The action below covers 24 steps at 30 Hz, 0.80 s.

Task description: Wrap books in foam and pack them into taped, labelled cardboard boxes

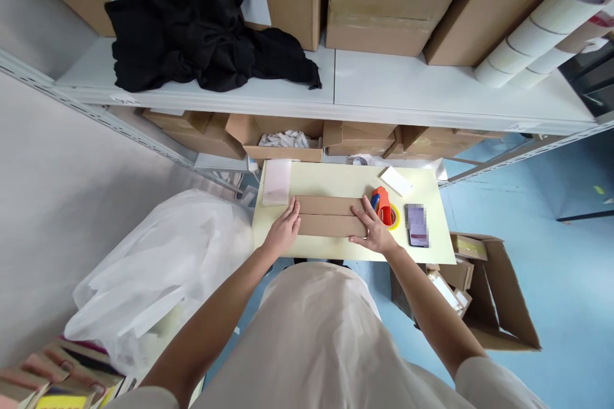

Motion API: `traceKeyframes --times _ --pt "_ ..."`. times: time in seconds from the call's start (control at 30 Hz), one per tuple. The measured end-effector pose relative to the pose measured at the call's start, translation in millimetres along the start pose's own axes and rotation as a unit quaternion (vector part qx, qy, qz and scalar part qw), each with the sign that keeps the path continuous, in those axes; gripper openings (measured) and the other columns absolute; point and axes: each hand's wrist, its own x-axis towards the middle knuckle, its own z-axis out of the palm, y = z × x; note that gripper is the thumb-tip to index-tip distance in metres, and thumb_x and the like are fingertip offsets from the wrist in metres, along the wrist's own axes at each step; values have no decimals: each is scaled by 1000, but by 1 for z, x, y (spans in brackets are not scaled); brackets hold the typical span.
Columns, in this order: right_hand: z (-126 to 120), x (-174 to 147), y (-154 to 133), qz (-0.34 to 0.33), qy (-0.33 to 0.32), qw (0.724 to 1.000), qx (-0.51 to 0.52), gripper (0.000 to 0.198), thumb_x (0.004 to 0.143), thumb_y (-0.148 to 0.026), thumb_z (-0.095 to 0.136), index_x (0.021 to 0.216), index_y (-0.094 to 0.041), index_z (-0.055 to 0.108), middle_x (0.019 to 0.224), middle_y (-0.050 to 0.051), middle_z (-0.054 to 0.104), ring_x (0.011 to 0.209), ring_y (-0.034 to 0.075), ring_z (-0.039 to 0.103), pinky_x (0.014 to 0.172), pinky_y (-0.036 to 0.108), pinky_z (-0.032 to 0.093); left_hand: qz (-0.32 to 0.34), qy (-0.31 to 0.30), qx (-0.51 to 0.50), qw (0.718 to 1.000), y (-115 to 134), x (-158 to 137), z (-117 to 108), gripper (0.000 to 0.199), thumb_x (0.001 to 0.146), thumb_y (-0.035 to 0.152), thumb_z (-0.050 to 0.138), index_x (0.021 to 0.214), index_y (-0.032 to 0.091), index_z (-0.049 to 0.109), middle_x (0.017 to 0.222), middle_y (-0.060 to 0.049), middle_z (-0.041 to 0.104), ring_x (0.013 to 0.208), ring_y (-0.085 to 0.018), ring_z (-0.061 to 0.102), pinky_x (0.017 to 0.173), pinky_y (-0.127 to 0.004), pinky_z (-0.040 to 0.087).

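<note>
A flat, closed cardboard box (326,225) lies lengthwise on the pale yellow table (307,249), a seam running along its top. At its left end, my left hand (284,230) grips the short side, fingers together. My right hand (374,227) holds the opposite end with fingers spread over the top and thumb by the near edge. Just beyond the right hand sits an orange tape dispenser (382,204) with a yellow-rimmed tape roll (394,217). Farther right lies a phone (417,225), its screen blurred. A white box (396,181) rests at the back.
Pale pink sheets (277,182) lie at the table's back left. A grey shelf (384,86) spans the back, carrying cartons, black cloth (201,32) and label rolls (532,38). White plastic wrap (167,275) bulges at left. An open carton (508,287) with small boxes stands right.
</note>
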Motion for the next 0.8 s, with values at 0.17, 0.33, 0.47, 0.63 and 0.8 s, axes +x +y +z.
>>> traceKeyframes --times 0.17,0.33,0.47,0.63,0.8 --pt "1 3 -1 -19 11 999 -41 86 77 -57 60 146 -19 26 155 15 9 142 34 11 111 52 27 24 17 158 987 19 1 -6 64 92 43 33 144 6 28 153 -18 17 142 -35 9 111 -59 14" --pt "6 1 -8 -4 15 999 -43 85 77 -59 58 146 -21 25 156 13 7 142 35 11 110 54 27 135 -28 210 968 48 7 1 84 83 62 42 146 9 24 152 -16 20 142 -33 12 112 -58 4" --pt "1 -7 2 -11 9 1000 -7 83 78 -63 53 144 -19 30 155 14 10 141 36 13 109 52 28 135 -33 206 969 53 13 14 80 85 58 42 146 9 25 151 -15 24 141 -29 19 114 -50 9" --pt "-1 -17 44 273 110 956 -18 57 91 -54 29 123 -12 52 126 21 52 120 34 48 91 47 43 137 -25 199 970 50 13 18 78 87 58 40 146 9 25 150 -15 26 140 -28 21 114 -47 11" --pt "18 9 72 447 -27 891 -79 44 83 -46 52 105 -9 60 103 23 62 105 35 56 86 43 42 134 -22 198 971 51 13 19 83 84 60 45 146 9 25 151 -15 26 140 -30 20 114 -46 11"
